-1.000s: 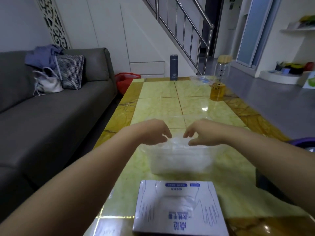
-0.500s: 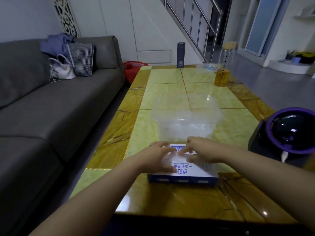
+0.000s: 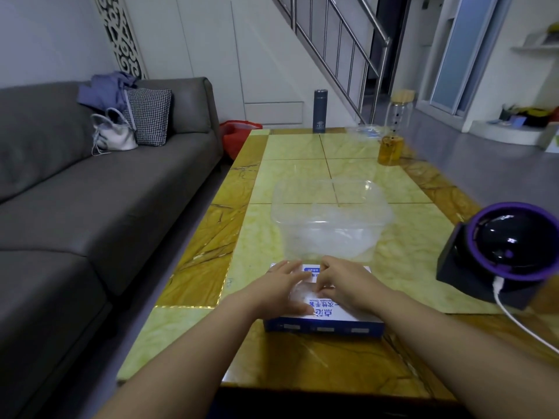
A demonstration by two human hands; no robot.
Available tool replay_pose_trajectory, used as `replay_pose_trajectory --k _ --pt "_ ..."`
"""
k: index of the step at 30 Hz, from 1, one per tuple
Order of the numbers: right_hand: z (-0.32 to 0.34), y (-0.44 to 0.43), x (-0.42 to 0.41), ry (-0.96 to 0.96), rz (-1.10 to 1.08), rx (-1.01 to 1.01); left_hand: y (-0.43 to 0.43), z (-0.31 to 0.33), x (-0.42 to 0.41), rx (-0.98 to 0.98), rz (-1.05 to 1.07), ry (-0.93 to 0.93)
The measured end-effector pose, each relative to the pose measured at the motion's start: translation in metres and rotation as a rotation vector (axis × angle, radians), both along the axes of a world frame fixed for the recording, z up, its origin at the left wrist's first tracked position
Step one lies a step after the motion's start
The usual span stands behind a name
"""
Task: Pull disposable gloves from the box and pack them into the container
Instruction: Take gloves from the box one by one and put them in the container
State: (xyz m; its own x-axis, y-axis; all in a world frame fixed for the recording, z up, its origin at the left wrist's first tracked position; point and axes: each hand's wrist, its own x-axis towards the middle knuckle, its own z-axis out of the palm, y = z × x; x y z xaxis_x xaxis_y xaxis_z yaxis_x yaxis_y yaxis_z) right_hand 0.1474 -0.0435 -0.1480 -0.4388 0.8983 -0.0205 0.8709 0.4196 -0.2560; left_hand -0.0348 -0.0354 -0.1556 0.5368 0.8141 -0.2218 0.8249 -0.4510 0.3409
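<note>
While the left hand [image 3: 281, 287] lies flat-fingered on the glove box [image 3: 323, 326], the right hand [image 3: 343, 282] curls its fingers at the opening; whether they pinch a glove is unclear. Just beyond, the clear container [image 3: 279, 207] already holds some gloves [image 3: 329, 237], with more seemingly left to pull.

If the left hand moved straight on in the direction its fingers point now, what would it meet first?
Most likely the near wall of the clear container, just beyond the glove box where the left hand rests. Its fingers lean slightly right, so the right hand might come first; depth is unclear.
</note>
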Motion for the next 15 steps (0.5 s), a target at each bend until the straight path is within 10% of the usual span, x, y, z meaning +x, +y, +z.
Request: replay_pose_trajectory --k 15 --pt "0.022 -0.01 0.0 -0.107 -0.07 -0.051 -0.002 -0.002 -0.003 -0.025 -0.001 -0.051"
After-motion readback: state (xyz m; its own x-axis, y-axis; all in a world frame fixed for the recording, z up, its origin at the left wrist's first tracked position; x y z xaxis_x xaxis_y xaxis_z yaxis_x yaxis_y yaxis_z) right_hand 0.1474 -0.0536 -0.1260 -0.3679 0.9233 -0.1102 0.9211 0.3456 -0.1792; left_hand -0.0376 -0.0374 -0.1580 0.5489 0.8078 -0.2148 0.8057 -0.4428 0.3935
